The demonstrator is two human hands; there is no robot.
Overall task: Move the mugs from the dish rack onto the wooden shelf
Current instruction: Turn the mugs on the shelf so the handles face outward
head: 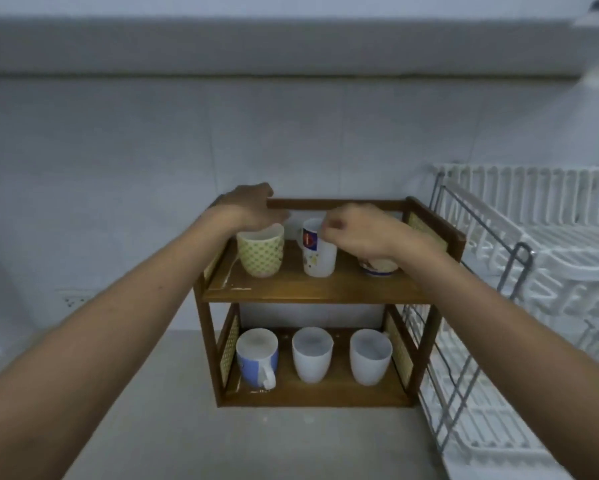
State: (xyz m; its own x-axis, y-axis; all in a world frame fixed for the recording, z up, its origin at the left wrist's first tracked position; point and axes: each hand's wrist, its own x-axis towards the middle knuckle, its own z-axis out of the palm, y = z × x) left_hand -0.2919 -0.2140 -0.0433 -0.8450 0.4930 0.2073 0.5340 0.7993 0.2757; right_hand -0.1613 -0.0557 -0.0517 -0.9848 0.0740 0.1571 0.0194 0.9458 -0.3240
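On the top tier of the wooden shelf [312,289] the upright white printed mug [317,251] stands just left of the right hand [355,233] – fingertips pinched at its rim – while the left hand [253,209] rests loosely curled over the yellow mug [260,252].

Dark wooden shelf [312,289], smooth varnished boards, woven cane panels [398,348] in its sides. On it, glossy ceramic mugs: 2 plain white mugs [312,355], a dotted yellow mug [260,252]. Dish rack [519,271]: white plastic slats on grey metal wire. Matt grey worktop [187,438].
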